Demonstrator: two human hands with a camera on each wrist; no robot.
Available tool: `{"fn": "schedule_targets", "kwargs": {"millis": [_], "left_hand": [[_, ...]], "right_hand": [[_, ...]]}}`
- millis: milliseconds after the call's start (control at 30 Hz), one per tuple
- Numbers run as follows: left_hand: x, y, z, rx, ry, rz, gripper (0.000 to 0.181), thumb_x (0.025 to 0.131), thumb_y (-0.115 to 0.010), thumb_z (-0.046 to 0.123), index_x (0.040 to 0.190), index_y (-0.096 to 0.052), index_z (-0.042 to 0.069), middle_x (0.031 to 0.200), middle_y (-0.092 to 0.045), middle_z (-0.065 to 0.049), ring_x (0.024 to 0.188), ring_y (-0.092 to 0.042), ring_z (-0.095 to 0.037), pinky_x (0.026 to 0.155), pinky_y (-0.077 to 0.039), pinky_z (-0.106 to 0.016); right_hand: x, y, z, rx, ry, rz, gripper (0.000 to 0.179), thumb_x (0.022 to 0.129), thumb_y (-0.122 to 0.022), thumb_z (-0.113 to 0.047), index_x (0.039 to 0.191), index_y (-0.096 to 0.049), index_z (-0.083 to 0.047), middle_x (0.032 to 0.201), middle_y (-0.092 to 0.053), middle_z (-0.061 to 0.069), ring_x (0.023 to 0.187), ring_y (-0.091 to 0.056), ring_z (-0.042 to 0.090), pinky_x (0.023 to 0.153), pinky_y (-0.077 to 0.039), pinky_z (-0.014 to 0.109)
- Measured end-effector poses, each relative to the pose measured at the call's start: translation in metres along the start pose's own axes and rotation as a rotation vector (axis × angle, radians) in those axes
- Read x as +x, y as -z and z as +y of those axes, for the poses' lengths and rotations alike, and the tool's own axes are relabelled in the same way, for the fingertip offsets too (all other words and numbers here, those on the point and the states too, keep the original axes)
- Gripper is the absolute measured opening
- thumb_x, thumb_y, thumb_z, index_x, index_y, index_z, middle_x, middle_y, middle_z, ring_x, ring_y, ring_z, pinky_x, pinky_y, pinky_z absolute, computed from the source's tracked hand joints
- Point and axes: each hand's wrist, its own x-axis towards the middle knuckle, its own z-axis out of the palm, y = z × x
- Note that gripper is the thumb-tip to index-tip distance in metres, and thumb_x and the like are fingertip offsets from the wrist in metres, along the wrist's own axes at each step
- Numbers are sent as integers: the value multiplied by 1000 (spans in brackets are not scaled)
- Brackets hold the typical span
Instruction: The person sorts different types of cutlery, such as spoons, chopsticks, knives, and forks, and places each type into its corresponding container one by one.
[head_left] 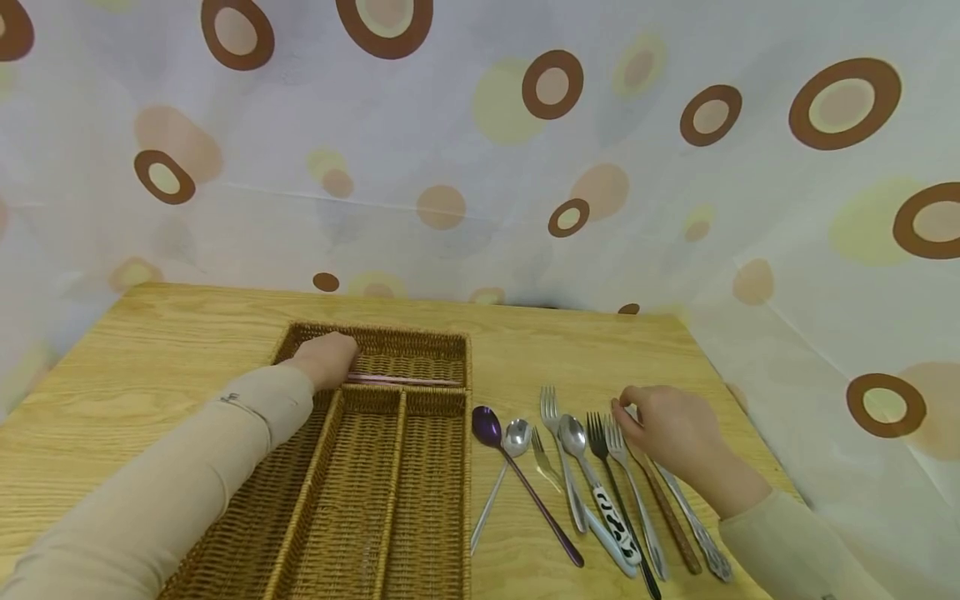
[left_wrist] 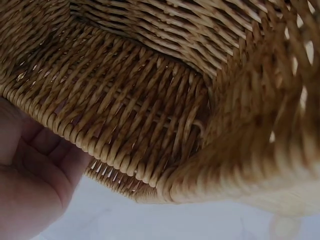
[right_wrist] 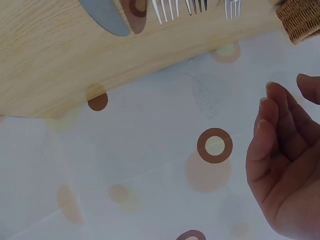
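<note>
My left hand (head_left: 326, 358) reaches into the back compartment of a woven cutlery tray (head_left: 467, 467). It grips the end of a thin pink utensil (head_left: 405, 380), which runs rightward just behind the compartment's divider; the head of the utensil is hidden. The left wrist view shows that hand (left_wrist: 35, 175) past the wicker edge, its fingers bent. My right hand (head_left: 671, 425) hovers over the far ends of a brown-handled knife (head_left: 678, 533) and an ornate silver knife (head_left: 705, 537). In the right wrist view its fingers (right_wrist: 262, 145) are loosely curved and hold nothing.
Right of the tray lie a purple spoon (head_left: 487, 427), a silver spoon (head_left: 517, 437), a small fork (head_left: 543, 458), a spoon with a black-and-white handle (head_left: 615, 525) and several other forks. A patterned cloth (head_left: 450, 167) hangs behind the wooden table (head_left: 187, 333).
</note>
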Motion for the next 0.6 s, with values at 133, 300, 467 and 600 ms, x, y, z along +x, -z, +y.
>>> {"fn": "schedule_targets", "kwargs": {"millis": [133, 300, 467, 600], "left_hand": [[-10, 10, 6, 15, 19, 14, 18, 92, -51, -1, 80, -63, 7, 68, -58, -6, 57, -48, -14, 49, -37, -27], [-22, 22, 15, -134, -14, 166, 19, 94, -47, 7, 86, -64, 5, 72, -61, -7, 57, -49, -13, 50, -39, -27], [-38, 30, 36, -242, -52, 255, 24, 96, -48, 16, 107, -66, 5, 97, -68, -9, 67, -59, -14, 57, -49, -31], [-51, 29, 53, -256, -75, 267, 22, 95, -50, 18, 104, -67, 8, 94, -69, -6, 65, -58, -11, 56, -48, -29]], "right_hand": [[1, -4, 10, -18, -25, -56, 17, 89, -61, -23, 86, -68, -8, 55, -55, -4, 43, -40, 7, 37, -28, 23], [0, -15, 31, -27, -73, -248, 9, 85, -64, -14, 80, -67, -7, 69, -64, 2, 53, -51, 11, 45, -41, 29], [-7, -31, 53, 87, -191, -439, 21, 85, -61, -11, 66, -54, -10, 58, -49, -3, 53, -39, 11, 49, -33, 27], [-14, -47, 67, 169, -267, -494, 29, 83, -62, -12, 58, -48, -12, 52, -38, -5, 49, -33, 10, 47, -28, 24]]}}
